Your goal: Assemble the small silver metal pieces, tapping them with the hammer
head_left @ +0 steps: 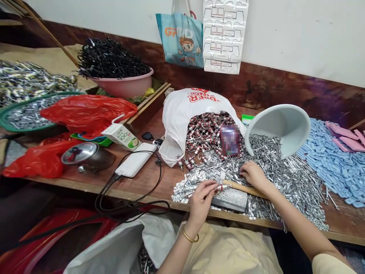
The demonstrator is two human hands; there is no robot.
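Note:
My left hand pinches a small silver fitting with a red band, held level above a grey stone-like block at the table's front. A hammer lies behind that block, its wooden handle running right beneath my right forearm. My right hand is at the heap of small silver metal strips and pins, fingertips bent together down into it; whatever they grip is too small to make out. More red-banded fittings spill from a white plastic bag behind my hands.
A tilted grey tub pours out metal pins at right, beside light-blue pieces. Leftward are a white power bank with black cables, a drink carton, a metal cup and red bags. An open sack hangs below the edge.

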